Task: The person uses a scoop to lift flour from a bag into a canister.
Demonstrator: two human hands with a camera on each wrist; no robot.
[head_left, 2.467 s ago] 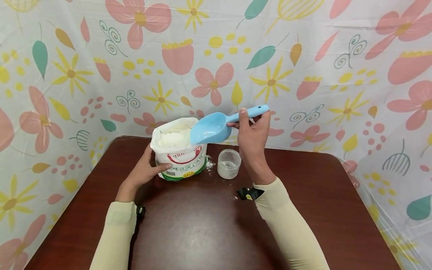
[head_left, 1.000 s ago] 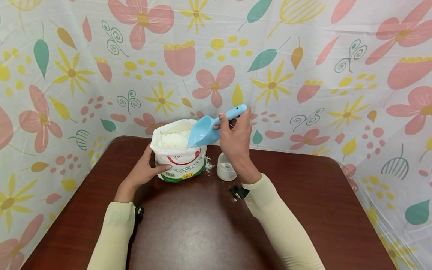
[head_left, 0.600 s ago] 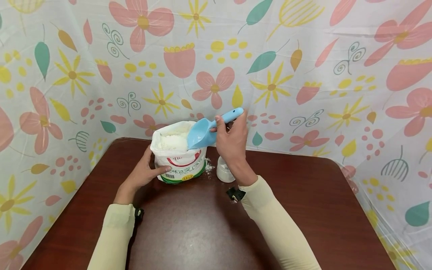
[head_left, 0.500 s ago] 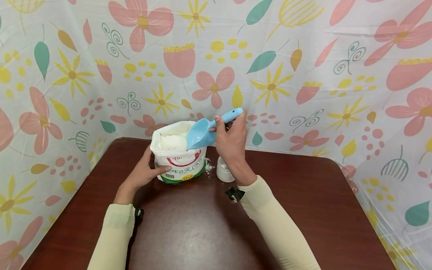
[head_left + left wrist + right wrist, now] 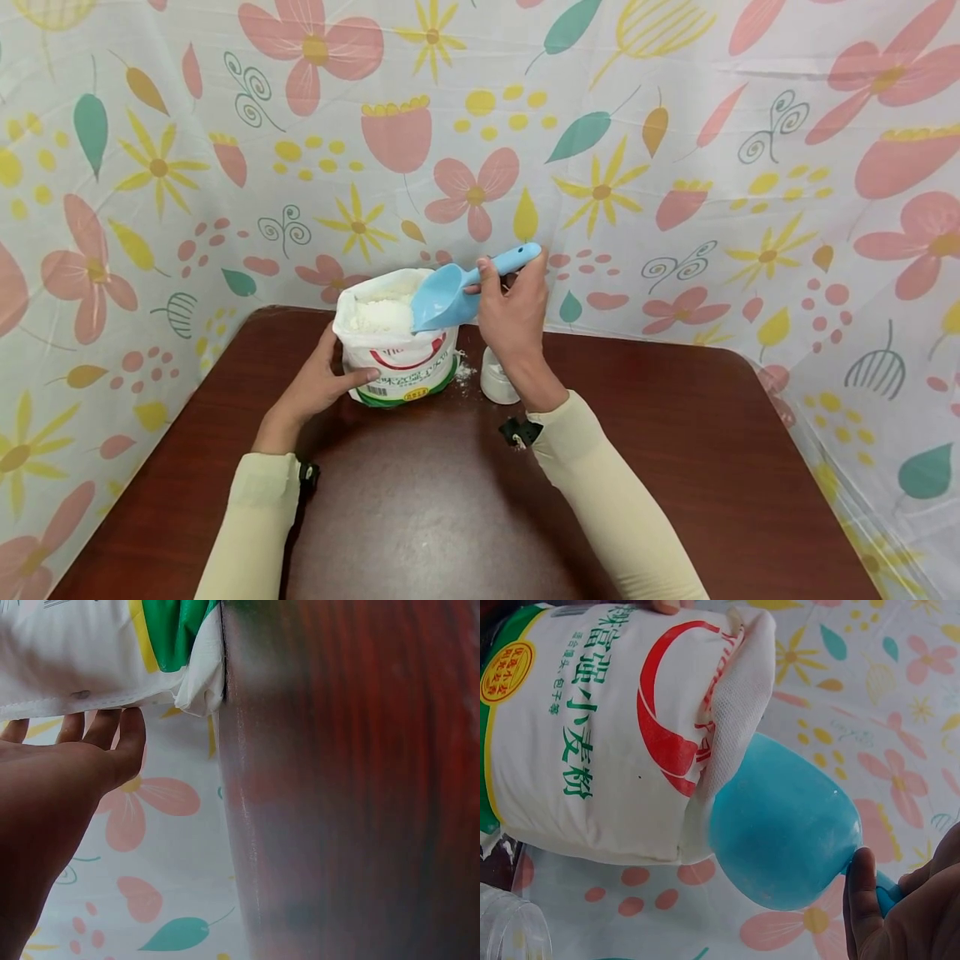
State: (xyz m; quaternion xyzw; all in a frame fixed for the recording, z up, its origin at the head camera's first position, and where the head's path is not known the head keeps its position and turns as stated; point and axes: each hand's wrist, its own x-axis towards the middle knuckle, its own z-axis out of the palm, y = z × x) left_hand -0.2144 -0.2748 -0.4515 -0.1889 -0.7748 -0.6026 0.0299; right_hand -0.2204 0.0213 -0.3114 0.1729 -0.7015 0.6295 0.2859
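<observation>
A white bag of flour (image 5: 401, 354) stands upright on the table with its top rolled back and white flour (image 5: 381, 315) showing inside. My left hand (image 5: 321, 379) holds it at the left, thumb on the front; the left wrist view shows the fingers (image 5: 94, 731) against its side. My right hand (image 5: 515, 310) grips the handle of a light blue scoop (image 5: 442, 298). The tip of the scoop dips into the right side of the bag's mouth. In the right wrist view the scoop's rounded underside (image 5: 787, 825) faces the camera, and the bag's rim hides its front edge.
Right of the bag stands a small clear jar (image 5: 495, 383), partly hidden behind my right wrist. Spilled flour (image 5: 463, 372) lies between bag and jar. The dark brown table (image 5: 420, 492) meets a flower-patterned sheet (image 5: 637, 192) at its back edge.
My right hand has come left and slightly down, bringing the scoop from above the bag's right rim into its mouth. Lately it moves little. My left hand stays on the bag.
</observation>
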